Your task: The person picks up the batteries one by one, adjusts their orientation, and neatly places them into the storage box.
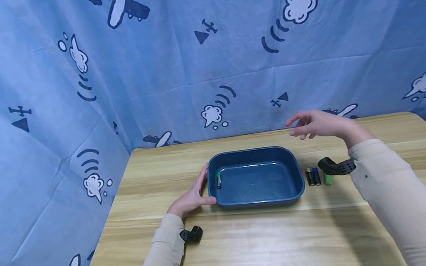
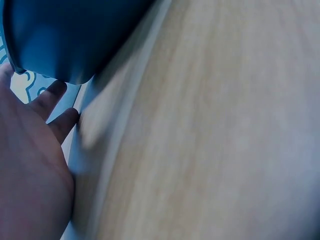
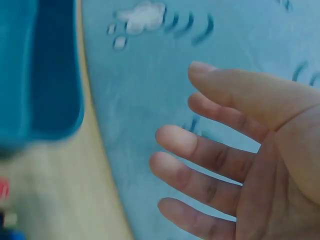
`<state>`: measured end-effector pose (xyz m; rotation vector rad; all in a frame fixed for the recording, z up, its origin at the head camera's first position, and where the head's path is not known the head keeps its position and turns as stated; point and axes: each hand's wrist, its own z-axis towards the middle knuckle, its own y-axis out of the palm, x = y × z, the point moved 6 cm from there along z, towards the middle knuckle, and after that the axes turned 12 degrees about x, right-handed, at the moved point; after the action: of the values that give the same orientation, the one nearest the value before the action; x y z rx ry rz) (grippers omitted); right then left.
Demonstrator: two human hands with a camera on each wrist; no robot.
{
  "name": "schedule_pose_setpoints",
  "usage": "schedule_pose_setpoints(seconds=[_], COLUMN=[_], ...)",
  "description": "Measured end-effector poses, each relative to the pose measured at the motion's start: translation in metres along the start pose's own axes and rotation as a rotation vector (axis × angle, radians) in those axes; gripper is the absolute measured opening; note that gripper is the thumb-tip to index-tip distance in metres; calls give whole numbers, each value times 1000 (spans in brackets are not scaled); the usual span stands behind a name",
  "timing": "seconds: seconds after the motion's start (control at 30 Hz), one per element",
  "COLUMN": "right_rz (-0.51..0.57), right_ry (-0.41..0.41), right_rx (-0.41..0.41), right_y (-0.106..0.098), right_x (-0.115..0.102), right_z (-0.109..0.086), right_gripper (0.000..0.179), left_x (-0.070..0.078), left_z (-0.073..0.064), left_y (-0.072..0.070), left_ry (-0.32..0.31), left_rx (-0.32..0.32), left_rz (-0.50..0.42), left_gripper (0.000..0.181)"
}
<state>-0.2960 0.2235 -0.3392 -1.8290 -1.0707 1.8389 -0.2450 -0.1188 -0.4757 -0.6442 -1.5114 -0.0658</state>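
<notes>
A dark blue rectangular plastic bin (image 1: 257,201) sits on the wooden table, with one green-and-black battery (image 1: 219,180) inside near its left wall. My left hand (image 1: 191,199) rests against the bin's left end, fingers spread along the side and thumb at the near corner; in the left wrist view the fingers look fairly straight. Raised above the table beyond the bin's far right corner, my right hand (image 1: 316,124) holds nothing, its fingers loosely bent and apart. Right of the bin lie two dark batteries (image 1: 313,176) and a green battery (image 1: 328,179), partly covered by the wrist camera mount.
Something red (image 3: 4,189) shows beside the bin in the right wrist view, blurred. A blue patterned curtain (image 1: 177,68) hangs behind the table's far edge and along its left. Each wrist carries a black camera mount (image 1: 191,235). Bare wood (image 1: 253,243) lies in front of the bin.
</notes>
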Motion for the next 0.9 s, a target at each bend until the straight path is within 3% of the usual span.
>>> schedule_pose_setpoints(seconds=[0.13,0.3,0.47,0.63,0.77,0.9], right_rz=[-3,8,-31,-48,68,122], right_ry=[44,77,99,83,72,50], right_rx=[8,12,26,-6,-37,-14], right_y=[-6,-2,3,18,35,43], right_x=[38,77,106,130,140,142], right_z=[-14,-31,-45,-56,-61,-61], right_gripper=[51,51,54,55,54,56], left_x=[-6,-4,8,24,26,25], left_z=[2,2,-4,-14,-16,-15], left_y=[-2,1,0,0,1,1], left_ry=[13,7,-6,-12,-26,-53], left_rx=[40,30,16,2,17,40], left_rz=[-24,-36,-30,17,23,19], left_gripper=[105,108,111,109,96,87])
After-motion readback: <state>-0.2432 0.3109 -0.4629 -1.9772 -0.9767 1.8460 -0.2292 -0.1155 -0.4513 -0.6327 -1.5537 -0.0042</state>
